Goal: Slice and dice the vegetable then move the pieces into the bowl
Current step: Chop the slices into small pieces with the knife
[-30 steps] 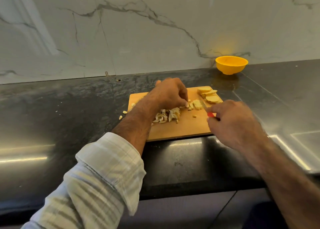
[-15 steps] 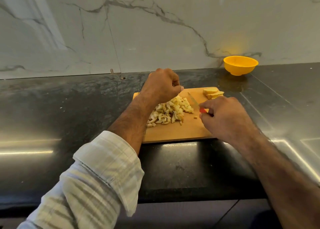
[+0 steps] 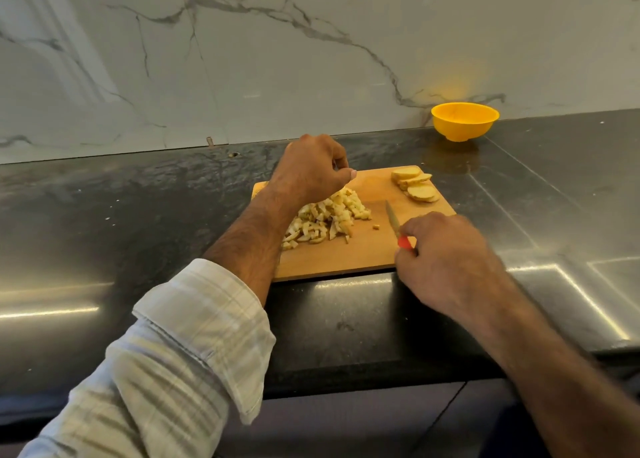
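A wooden cutting board [image 3: 360,260] lies on the dark counter. A heap of pale diced vegetable pieces [image 3: 329,218] covers its left middle. Several uncut round slices [image 3: 415,184] lie at its far right corner. My left hand [image 3: 311,170] hovers above the far side of the heap with fingers curled; whether it holds any pieces is hidden. My right hand [image 3: 446,256] grips a small knife [image 3: 394,223] by its red handle, blade pointing away over the board, right of the heap. The yellow bowl [image 3: 464,120] stands at the back right by the wall.
A marble wall runs behind the dark stone counter [image 3: 138,215]. The counter's front edge lies just below the board. One loose vegetable bit [image 3: 375,227] sits between the heap and the blade.
The scattered pieces were gathered into one heap. My left hand lifted off the pieces and moved back. My right hand with the knife drew slightly toward the near right of the board.
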A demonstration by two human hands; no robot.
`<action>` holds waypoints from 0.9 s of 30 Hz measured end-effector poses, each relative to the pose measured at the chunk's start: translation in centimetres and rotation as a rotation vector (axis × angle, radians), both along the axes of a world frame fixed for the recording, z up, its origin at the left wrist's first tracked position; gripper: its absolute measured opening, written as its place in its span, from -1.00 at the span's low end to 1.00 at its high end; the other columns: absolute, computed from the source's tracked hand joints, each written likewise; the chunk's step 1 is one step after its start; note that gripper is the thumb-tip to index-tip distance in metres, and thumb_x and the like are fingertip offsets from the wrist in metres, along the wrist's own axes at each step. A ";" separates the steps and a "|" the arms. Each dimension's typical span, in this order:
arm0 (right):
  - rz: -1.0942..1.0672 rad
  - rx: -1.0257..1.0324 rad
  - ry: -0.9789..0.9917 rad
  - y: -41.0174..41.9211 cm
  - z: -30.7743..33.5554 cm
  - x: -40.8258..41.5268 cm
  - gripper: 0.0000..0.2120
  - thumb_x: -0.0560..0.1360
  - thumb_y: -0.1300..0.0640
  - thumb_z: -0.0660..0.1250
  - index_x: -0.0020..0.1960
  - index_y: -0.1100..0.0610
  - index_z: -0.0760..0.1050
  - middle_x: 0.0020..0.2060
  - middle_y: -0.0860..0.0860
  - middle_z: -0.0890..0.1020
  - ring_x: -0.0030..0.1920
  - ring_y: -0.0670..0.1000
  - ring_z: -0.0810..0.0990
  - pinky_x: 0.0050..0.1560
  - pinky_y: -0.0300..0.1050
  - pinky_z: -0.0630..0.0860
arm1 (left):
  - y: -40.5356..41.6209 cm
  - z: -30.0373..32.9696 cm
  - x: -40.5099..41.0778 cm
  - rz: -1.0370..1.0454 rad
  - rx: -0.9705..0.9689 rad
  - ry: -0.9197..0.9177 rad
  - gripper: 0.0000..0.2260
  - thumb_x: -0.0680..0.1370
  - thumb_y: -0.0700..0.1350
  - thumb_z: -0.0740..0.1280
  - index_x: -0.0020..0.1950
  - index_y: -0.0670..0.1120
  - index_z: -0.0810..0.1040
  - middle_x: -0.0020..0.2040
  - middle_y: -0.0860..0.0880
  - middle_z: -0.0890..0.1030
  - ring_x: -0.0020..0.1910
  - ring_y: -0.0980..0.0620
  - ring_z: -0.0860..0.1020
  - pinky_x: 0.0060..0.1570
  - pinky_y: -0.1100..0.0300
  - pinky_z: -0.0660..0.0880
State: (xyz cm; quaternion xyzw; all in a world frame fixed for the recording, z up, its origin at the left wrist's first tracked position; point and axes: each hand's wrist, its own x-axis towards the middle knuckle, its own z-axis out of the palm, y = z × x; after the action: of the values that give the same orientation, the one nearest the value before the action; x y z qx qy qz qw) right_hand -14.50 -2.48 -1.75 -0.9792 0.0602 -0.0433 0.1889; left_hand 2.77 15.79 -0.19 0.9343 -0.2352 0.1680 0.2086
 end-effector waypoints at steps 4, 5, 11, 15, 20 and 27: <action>0.032 0.050 0.046 2.8 -0.2 -0.3 -0.68 0.61 -0.02 0.34 0.33 0.03 0.49 0.06 0.00 0.52 -0.07 -0.04 0.48 -0.25 -0.15 0.39 | 0.1 0.0 -0.3 0.007 -0.036 0.008 -0.81 0.56 0.10 0.50 -0.09 0.00 0.75 -0.30 0.15 0.61 -0.28 0.19 0.57 -0.26 0.23 0.48; 0.041 0.072 0.051 3.4 -0.2 -0.1 -0.69 0.61 -0.01 0.34 0.32 0.03 0.49 0.04 -0.01 0.50 -0.09 -0.06 0.46 -0.27 -0.17 0.38 | 0.1 -0.1 -0.3 0.007 -0.040 0.009 -0.81 0.55 0.10 0.50 -0.10 0.00 0.75 -0.31 0.15 0.61 -0.29 0.19 0.57 -0.27 0.24 0.46; 0.033 0.010 -0.075 3.6 0.2 0.2 -0.66 0.61 -0.05 0.31 0.36 -0.03 0.50 0.10 -0.03 0.58 -0.01 -0.02 0.50 -0.13 -0.09 0.47 | 0.5 0.1 -0.2 0.013 -0.042 0.006 -0.80 0.56 0.11 0.50 -0.08 -0.01 0.75 -0.28 0.13 0.62 -0.26 0.18 0.58 -0.24 0.22 0.51; 0.032 0.011 -0.068 1.5 0.7 0.6 -0.61 0.57 -0.08 0.38 0.40 -0.11 0.55 0.15 -0.08 0.64 0.11 -0.01 0.56 0.05 -0.05 0.58 | 0.0 0.3 -0.5 0.002 -0.031 0.002 -0.79 0.56 0.11 0.49 -0.07 -0.02 0.75 -0.26 0.12 0.64 -0.24 0.16 0.60 -0.19 0.18 0.57; 0.043 0.024 -0.061 -0.5 1.0 1.3 -0.66 0.57 -0.09 0.41 0.34 -0.18 0.60 0.12 -0.11 0.64 0.07 -0.04 0.58 0.01 -0.09 0.61 | -0.2 0.3 -0.7 0.001 -0.013 0.006 -0.79 0.58 0.11 0.48 -0.06 -0.01 0.75 -0.28 0.15 0.60 -0.26 0.18 0.57 -0.23 0.21 0.48; 0.060 0.024 -0.071 -1.7 0.6 1.6 -0.66 0.57 -0.10 0.41 0.35 -0.15 0.60 0.10 -0.11 0.64 0.05 -0.05 0.59 -0.03 -0.13 0.59 | -0.7 0.2 -1.1 -0.046 -0.018 0.075 -0.78 0.57 0.15 0.49 -0.11 0.03 0.72 -0.34 0.17 0.52 -0.36 0.19 0.46 -0.31 0.24 0.36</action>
State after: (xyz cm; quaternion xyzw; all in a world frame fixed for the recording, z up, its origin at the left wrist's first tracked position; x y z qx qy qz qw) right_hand -12.94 -4.17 -1.15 -0.9760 0.0247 -0.0717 0.2039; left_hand 1.65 15.10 0.00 0.9325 -0.2471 0.1300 0.2293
